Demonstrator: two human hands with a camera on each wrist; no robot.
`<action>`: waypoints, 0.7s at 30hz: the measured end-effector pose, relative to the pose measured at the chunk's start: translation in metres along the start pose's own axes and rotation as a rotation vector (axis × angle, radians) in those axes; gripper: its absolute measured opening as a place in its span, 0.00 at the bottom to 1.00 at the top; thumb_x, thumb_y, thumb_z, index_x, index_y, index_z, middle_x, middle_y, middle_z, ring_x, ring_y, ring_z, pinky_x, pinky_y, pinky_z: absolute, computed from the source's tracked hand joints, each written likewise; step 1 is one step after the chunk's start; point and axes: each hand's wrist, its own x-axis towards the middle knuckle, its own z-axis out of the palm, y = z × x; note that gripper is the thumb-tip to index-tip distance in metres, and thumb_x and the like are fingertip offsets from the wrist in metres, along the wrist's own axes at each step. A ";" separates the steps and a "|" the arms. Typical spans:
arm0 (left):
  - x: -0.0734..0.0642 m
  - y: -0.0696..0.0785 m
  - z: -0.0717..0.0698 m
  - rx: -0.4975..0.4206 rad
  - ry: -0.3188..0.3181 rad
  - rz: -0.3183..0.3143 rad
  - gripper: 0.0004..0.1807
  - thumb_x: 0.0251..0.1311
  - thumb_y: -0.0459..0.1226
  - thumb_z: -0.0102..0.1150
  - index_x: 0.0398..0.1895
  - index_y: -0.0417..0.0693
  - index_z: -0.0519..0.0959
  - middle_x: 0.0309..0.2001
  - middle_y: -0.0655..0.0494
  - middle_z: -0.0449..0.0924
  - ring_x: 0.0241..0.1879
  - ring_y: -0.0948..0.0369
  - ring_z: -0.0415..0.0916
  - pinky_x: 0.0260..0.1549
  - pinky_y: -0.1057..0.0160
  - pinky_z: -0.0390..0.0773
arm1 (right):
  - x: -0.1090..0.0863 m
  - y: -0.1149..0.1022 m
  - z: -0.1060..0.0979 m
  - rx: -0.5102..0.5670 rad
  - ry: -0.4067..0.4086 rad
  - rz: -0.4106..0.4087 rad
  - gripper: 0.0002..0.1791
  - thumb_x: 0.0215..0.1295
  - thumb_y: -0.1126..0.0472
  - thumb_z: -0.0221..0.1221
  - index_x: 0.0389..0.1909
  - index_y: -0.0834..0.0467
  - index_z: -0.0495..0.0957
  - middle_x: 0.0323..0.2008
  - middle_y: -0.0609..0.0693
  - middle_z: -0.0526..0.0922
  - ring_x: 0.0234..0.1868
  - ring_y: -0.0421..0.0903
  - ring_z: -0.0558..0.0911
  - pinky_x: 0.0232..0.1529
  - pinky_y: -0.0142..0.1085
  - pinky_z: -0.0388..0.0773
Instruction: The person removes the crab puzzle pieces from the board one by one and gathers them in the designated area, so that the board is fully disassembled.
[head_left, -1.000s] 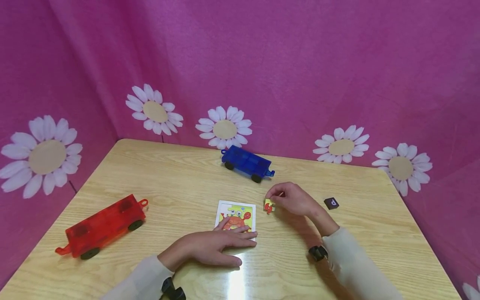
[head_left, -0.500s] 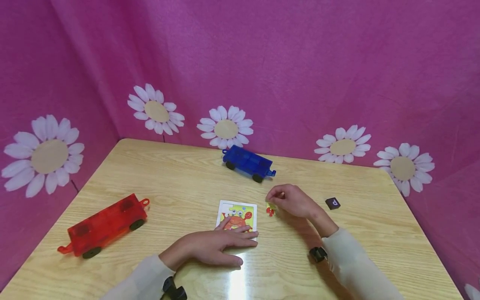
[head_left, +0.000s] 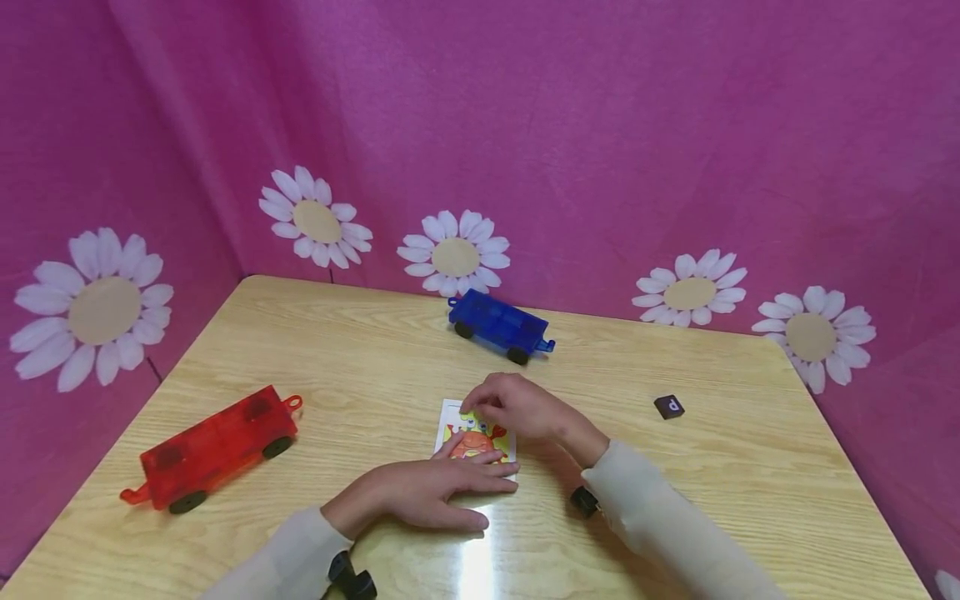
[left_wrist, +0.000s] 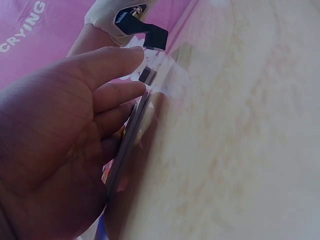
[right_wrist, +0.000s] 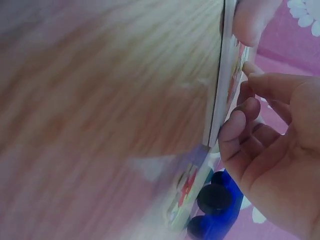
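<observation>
On my head feed I see the wood-grained surface [head_left: 360,358] carrying a red wagon [head_left: 219,447] at left, a blue wagon [head_left: 498,322] near the far edge, a crab puzzle [head_left: 475,445] around the middle, and a dark lettered block [head_left: 669,407] at right.

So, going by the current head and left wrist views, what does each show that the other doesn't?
Only the head view: the red car and the back of the left hand.

Only the left wrist view: the white lettering CRYING and that hand's palm side.

Both: the left hand, the puzzle (edge-on from the wrist), the table and the pink cloth.
</observation>
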 end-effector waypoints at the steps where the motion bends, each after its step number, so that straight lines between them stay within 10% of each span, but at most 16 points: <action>1: 0.000 0.000 0.000 0.004 0.001 0.001 0.32 0.76 0.51 0.53 0.79 0.53 0.66 0.80 0.63 0.54 0.79 0.61 0.44 0.70 0.30 0.31 | 0.001 -0.001 0.001 -0.010 -0.005 0.005 0.12 0.75 0.68 0.57 0.47 0.56 0.88 0.39 0.44 0.81 0.39 0.43 0.75 0.46 0.39 0.77; 15: 0.001 -0.001 0.002 0.006 0.000 0.007 0.31 0.77 0.51 0.52 0.79 0.52 0.66 0.80 0.62 0.53 0.79 0.62 0.45 0.70 0.30 0.31 | 0.004 -0.005 0.002 -0.019 0.001 0.036 0.16 0.75 0.72 0.53 0.44 0.53 0.88 0.46 0.45 0.84 0.47 0.45 0.78 0.59 0.46 0.76; 21: 0.001 -0.002 0.001 -0.009 -0.009 -0.003 0.32 0.77 0.52 0.51 0.79 0.54 0.65 0.80 0.63 0.52 0.79 0.63 0.45 0.70 0.29 0.31 | 0.006 -0.005 0.002 0.034 0.001 0.075 0.15 0.77 0.70 0.53 0.43 0.53 0.87 0.37 0.45 0.83 0.37 0.43 0.75 0.47 0.40 0.76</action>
